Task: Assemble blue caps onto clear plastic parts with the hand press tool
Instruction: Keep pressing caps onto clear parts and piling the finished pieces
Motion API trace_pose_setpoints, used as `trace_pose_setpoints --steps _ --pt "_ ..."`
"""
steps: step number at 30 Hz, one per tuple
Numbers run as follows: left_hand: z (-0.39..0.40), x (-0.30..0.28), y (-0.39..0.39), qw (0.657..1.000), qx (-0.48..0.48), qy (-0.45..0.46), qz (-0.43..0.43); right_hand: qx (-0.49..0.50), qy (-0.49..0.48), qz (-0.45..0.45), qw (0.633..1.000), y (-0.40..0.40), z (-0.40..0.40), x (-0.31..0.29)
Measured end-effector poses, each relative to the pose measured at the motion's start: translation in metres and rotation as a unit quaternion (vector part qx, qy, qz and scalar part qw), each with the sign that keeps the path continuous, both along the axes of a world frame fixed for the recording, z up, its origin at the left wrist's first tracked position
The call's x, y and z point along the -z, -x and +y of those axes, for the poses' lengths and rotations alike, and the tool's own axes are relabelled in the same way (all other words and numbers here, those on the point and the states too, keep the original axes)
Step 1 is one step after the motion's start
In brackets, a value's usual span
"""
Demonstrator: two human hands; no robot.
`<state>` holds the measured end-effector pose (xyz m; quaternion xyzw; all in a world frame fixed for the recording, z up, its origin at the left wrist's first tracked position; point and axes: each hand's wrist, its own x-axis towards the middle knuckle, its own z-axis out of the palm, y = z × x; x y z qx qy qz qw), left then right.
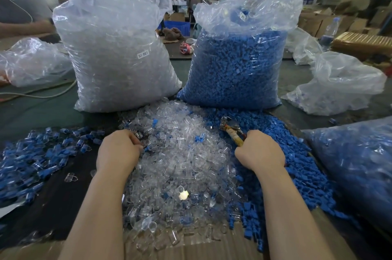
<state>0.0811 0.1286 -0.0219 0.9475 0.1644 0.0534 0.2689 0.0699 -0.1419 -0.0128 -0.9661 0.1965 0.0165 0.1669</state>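
Observation:
A heap of clear plastic parts (180,160) lies in front of me, with a spread of loose blue caps (297,166) along its right side. My left hand (118,150) rests on the left edge of the clear heap, fingers curled around small pieces, a bit of blue showing at the fingertips. My right hand (259,152) grips the yellow-brown handles of the hand press tool (232,129), whose metal head points up and left over the seam between the two heaps. Assembled blue-and-clear pieces (42,158) lie scattered to the left.
Two tall bags stand behind the heaps: clear parts (118,47) on the left, blue caps (239,64) on the right. Another filled bag (356,166) lies at the right, crumpled bags (341,83) farther back. Cardboard (191,249) lines the near edge. A person's arm (23,26) is at far left.

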Motion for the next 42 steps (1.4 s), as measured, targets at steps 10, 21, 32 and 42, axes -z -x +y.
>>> trace_pose_setpoints --steps 10,21,32,42 --pt "-0.038 -0.033 0.006 0.939 0.066 0.300 -0.156 0.026 -0.035 -0.054 0.998 -0.003 -0.003 -0.001" --pt "-0.091 -0.037 0.012 0.839 0.066 0.527 -0.116 -0.072 -0.388 -0.279 0.875 -0.002 0.016 -0.016" --pt "-0.101 -0.041 0.019 0.820 0.064 0.553 -0.134 -0.157 -0.350 -0.329 0.863 0.000 0.034 -0.015" --pt "-0.105 -0.045 0.022 0.845 0.080 0.500 -0.173 -0.125 -0.288 -0.356 0.880 0.001 0.045 -0.011"
